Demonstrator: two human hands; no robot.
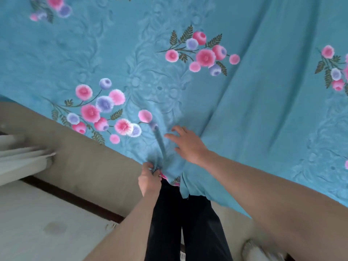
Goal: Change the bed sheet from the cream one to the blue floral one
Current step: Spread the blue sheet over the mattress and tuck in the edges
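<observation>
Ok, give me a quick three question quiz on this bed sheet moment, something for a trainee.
1. True or false: the left hand pinches the blue floral sheet at its near edge.
2. The right hand is: A) gripping a pillow, B) spread open over the sheet, C) out of view.
3. What runs across the sheet on the right side?

Key: 1 true. 2 B. 3 Long diagonal folds, not yet smoothed out.

The blue floral sheet point(188, 87) runs past three picture edges, hiding the bed; the left-edge curtain point(22, 157) is blurred.
</observation>
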